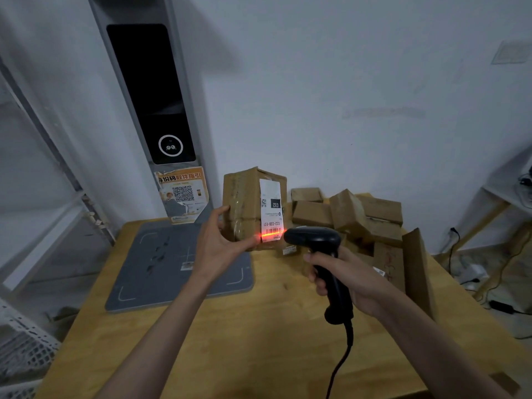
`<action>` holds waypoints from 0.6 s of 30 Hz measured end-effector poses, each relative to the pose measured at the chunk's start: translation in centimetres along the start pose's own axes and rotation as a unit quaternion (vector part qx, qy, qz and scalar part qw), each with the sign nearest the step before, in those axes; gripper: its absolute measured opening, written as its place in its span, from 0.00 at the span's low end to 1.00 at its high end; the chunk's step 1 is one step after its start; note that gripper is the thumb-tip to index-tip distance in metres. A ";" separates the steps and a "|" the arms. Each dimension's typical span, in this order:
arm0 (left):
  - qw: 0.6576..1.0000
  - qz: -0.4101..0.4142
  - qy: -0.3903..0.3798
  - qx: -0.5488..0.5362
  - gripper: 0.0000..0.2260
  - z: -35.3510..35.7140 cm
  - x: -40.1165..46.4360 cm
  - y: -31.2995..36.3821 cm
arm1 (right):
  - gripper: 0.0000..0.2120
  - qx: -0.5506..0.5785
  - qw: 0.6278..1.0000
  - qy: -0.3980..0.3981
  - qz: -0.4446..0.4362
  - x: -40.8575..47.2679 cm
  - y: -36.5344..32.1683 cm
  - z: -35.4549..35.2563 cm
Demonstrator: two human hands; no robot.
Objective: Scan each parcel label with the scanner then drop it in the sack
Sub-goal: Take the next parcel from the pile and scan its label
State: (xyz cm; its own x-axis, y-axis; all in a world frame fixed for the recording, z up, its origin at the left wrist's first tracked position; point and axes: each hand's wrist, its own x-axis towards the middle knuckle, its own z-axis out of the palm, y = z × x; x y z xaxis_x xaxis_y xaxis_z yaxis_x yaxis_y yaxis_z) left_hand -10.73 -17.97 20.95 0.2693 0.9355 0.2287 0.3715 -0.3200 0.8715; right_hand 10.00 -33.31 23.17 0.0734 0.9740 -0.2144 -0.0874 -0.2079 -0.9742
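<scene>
My left hand (220, 240) grips a brown cardboard parcel (244, 205) upright above the wooden table (201, 341), thumb on its left side and fingers under its bottom edge. Its white label (271, 210) faces me. A red scan line glows across the barcode at the label's lower end. My right hand (345, 280) grips the handle of the black corded scanner (319, 246), whose head points at the label from the right, very close to it. A pile of several more brown parcels (354, 217) lies behind the scanner. No sack is in view.
A grey scanning mat (161, 272) lies on the table's left half. Behind it stands a tall grey kiosk (155, 110) with a dark screen and an orange QR poster. A white mesh basket (20, 347) sits at lower left; cables lie on the floor at right.
</scene>
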 end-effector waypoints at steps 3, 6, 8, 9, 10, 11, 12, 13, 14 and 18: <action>1.000 0.001 -0.001 -0.001 0.41 0.1 0.1 -0.1 | 0.15 -0.003 1.000 0.003 -0.004 -0.1 0.1 0.0; 1.000 0.000 0.001 0.002 0.42 0.1 0.2 -0.3 | 0.15 0.001 1.000 0.016 -0.009 0.0 -0.1 0.0; 1.000 -0.003 0.005 0.005 0.42 0.1 0.3 -0.5 | 0.13 0.002 1.000 0.016 -0.011 0.0 -0.1 0.0; 1.000 -0.004 0.006 0.004 0.42 0.1 0.4 -0.4 | 0.13 0.002 1.000 0.015 -0.012 0.0 0.0 -0.1; 1.000 -0.003 0.006 0.001 0.42 0.0 0.5 -0.3 | 0.13 0.001 1.000 0.013 -0.012 0.1 0.0 -0.2; 1.000 -0.004 0.006 -0.002 0.42 0.0 0.6 -0.3 | 0.12 -0.001 1.000 0.013 -0.011 0.1 0.0 -0.2; 1.000 -0.005 0.007 -0.003 0.42 0.0 0.6 -0.2 | 0.12 -0.001 1.000 0.014 -0.010 0.2 0.1 -0.3; 1.000 -0.005 0.009 -0.002 0.42 0.0 0.7 -0.2 | 0.12 0.001 1.000 0.016 -0.010 0.3 0.1 -0.3; 1.000 -0.005 0.009 -0.004 0.42 -0.1 0.7 -0.2 | 0.12 0.004 1.000 0.020 -0.011 0.4 0.2 -0.3; 1.000 -0.021 -0.008 -0.021 0.41 -0.1 0.6 0.0 | 0.12 0.000 0.998 0.061 -0.025 1.0 0.6 -0.4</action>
State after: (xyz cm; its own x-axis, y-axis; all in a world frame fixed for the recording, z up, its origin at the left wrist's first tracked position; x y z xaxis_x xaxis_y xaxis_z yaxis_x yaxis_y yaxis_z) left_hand -10.60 -17.37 21.12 0.2690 0.9454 0.1840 0.3446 -0.2729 0.8982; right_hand 10.42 -32.47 22.31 0.1974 0.9652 -0.1718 -0.0802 -0.1587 -0.9841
